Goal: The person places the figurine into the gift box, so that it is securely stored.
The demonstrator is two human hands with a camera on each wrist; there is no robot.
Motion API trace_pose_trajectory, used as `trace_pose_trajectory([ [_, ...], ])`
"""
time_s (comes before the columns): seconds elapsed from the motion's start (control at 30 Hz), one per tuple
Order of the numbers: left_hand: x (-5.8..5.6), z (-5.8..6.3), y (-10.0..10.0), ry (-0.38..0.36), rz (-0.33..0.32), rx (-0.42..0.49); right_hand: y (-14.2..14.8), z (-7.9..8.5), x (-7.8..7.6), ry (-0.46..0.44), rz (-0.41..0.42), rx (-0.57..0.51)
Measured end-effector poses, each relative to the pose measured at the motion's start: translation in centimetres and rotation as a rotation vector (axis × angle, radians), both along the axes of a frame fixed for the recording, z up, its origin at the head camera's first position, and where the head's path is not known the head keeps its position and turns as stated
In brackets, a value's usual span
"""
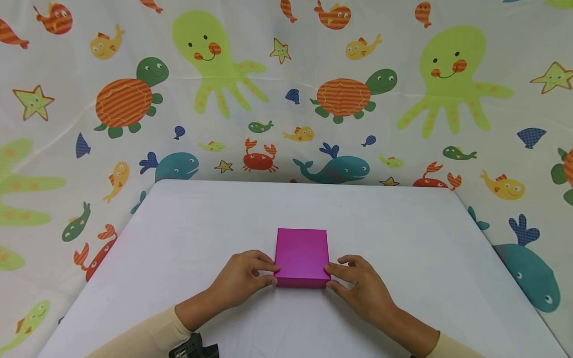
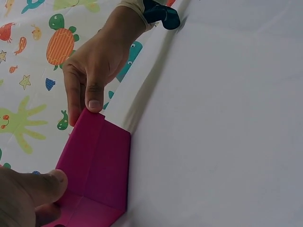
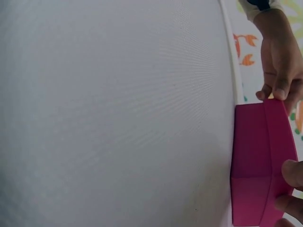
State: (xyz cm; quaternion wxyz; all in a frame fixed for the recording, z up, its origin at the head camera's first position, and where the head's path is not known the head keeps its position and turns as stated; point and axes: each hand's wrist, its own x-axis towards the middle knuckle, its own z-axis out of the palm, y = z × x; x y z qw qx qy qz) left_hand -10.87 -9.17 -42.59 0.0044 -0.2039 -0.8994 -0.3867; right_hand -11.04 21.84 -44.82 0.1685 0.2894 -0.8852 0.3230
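Observation:
A bright pink lidded box (image 1: 302, 256) lies flat on the white table, its plain top facing up. In both wrist views a seam runs along its sides, where the lid meets the base. My left hand (image 1: 243, 278) grips the box's left side near the front corner with thumb and fingertips. On the opposite side, my right hand (image 1: 360, 283) holds the front right corner the same way. The left wrist view shows the right thumb (image 2: 94, 97) on the lid's edge. The box's inside is hidden.
The white table (image 1: 201, 214) spreads around the box on all sides. Behind and beside it hangs a cloth (image 1: 304, 49) printed with sea animals. A dark wrist device (image 1: 194, 347) sits by the left sleeve at the bottom.

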Motion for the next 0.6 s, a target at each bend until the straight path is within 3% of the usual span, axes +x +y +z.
trace_pose_trajectory([
  [0.33,-0.2,0.3,-0.2,-0.032,-0.017,-0.030,-0.1,0.1,-0.2,-0.023,0.005,0.027],
  [0.47,-0.4,0.4,-0.6,-0.023,-0.052,-0.096,0.1,0.5,-0.3,-0.064,0.015,0.095],
  [0.6,-0.3,0.8,-1.0,-0.054,-0.047,-0.166,0.4,1.0,-0.2,-0.144,0.013,0.159],
])
